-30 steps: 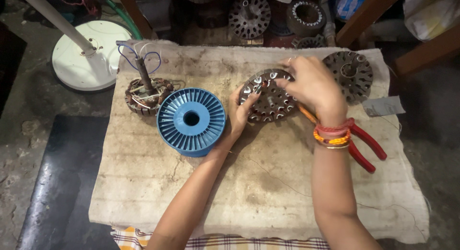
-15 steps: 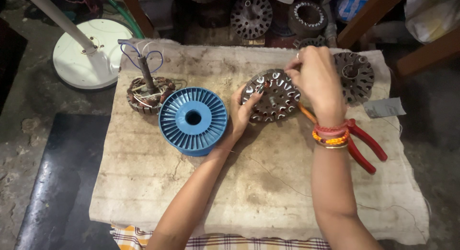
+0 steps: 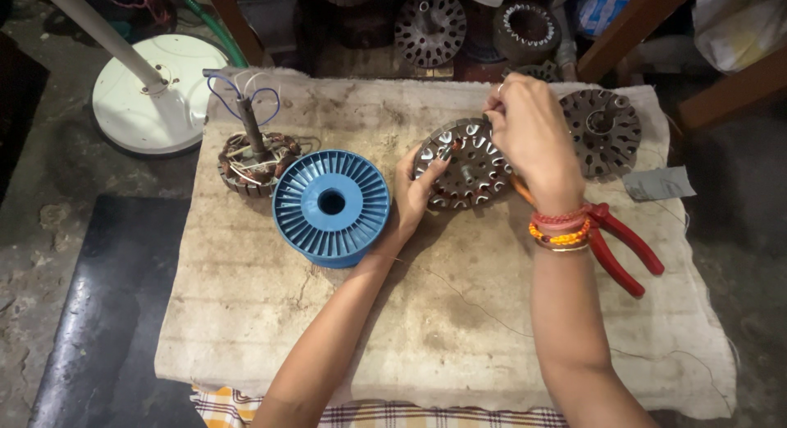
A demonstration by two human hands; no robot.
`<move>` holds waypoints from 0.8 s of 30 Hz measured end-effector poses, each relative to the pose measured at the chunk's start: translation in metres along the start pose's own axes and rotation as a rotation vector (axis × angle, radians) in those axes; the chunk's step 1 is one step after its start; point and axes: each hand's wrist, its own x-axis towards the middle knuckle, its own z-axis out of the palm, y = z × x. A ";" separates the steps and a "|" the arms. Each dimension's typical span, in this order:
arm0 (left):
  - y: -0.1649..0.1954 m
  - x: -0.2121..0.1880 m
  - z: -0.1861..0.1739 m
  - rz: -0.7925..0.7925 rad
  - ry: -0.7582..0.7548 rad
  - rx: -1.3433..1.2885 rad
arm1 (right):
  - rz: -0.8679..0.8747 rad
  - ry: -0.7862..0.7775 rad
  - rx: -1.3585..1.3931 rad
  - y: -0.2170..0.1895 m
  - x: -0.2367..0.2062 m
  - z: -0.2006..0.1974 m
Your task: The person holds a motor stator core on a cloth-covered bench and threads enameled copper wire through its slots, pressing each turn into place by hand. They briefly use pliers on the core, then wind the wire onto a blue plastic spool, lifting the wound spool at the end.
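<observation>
A round slotted metal stator core (image 3: 467, 167) lies tilted on the cloth-covered board (image 3: 426, 313). My left hand (image 3: 416, 190) grips its left rim, thumb on top. Above the core's upper right edge, my right hand (image 3: 533, 133) has its fingertips pinched together, apparently on a thin wire that is too fine to make out. A blue plastic spool (image 3: 331, 205) stands just left of my left hand. Red-handled pliers (image 3: 619, 249) lie under and right of my right wrist.
A wound stator with a shaft and loose blue wires (image 3: 254, 157) sits at the board's back left. A second slotted core (image 3: 602, 131) and a grey scrap (image 3: 657, 184) lie at the right. A white fan base (image 3: 156, 92) stands on the floor; more cores (image 3: 430, 26) are stacked behind.
My right hand has lifted from the core's face up and back to its upper right edge, fingers now pinched. My left hand keeps hold of the core.
</observation>
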 end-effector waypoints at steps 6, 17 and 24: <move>-0.004 0.001 0.000 0.027 -0.003 -0.018 | -0.082 0.137 0.079 0.005 0.015 0.020; 0.001 0.000 0.002 -0.029 0.007 -0.052 | 0.011 -0.081 0.500 -0.014 0.015 0.011; 0.001 0.000 0.001 0.014 0.001 -0.004 | 0.089 -0.252 0.620 -0.001 0.003 -0.026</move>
